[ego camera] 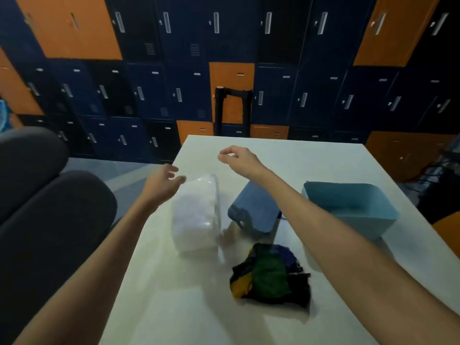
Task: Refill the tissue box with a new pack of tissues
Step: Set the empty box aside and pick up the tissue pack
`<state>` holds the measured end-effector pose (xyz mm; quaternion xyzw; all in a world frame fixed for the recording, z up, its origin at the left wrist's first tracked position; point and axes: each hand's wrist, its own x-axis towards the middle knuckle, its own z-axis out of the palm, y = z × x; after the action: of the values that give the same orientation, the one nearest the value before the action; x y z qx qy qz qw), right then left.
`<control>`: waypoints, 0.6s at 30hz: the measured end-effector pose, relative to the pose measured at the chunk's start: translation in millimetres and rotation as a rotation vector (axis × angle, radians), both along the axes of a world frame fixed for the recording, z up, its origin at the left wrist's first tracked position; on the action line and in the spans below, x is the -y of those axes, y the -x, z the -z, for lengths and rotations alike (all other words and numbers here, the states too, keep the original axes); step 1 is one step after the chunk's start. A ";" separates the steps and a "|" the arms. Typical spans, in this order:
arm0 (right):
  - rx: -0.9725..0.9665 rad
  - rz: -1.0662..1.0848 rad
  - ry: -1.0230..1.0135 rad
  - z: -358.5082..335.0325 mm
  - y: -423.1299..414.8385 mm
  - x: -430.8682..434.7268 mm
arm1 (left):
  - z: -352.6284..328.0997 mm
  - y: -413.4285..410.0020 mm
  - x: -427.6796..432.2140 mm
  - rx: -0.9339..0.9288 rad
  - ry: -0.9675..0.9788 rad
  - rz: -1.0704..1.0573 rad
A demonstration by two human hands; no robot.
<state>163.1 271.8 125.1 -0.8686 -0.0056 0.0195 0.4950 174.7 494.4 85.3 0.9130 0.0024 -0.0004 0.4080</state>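
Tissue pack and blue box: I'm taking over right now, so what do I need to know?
Left hand: open, by the far end of the clear plastic pack of white tissues, not gripping it.
Right hand: loosely curled over the white table, holding nothing.
Dark blue plastic box piece lies tilted beside the pack; light blue rectangular tub stands right of it.
Done: pack not yet in. Left: load it, close the box.

On our table we list: tissue pack at left; tissue box just beside it on the right; open tub further right; crumpled bundle before the box, nearest us. Behind the table, lockers; left of it, a chair.
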 end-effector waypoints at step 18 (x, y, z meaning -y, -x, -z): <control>-0.504 -0.245 0.441 67.8 -112.1 -52.5 | 58.4 -42.7 -6.8 -0.420 0.325 -0.093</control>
<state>275.2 324.3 57.3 -0.9153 0.0168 0.2933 0.2755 217.4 501.2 26.9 0.8144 0.1288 -0.1714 0.5393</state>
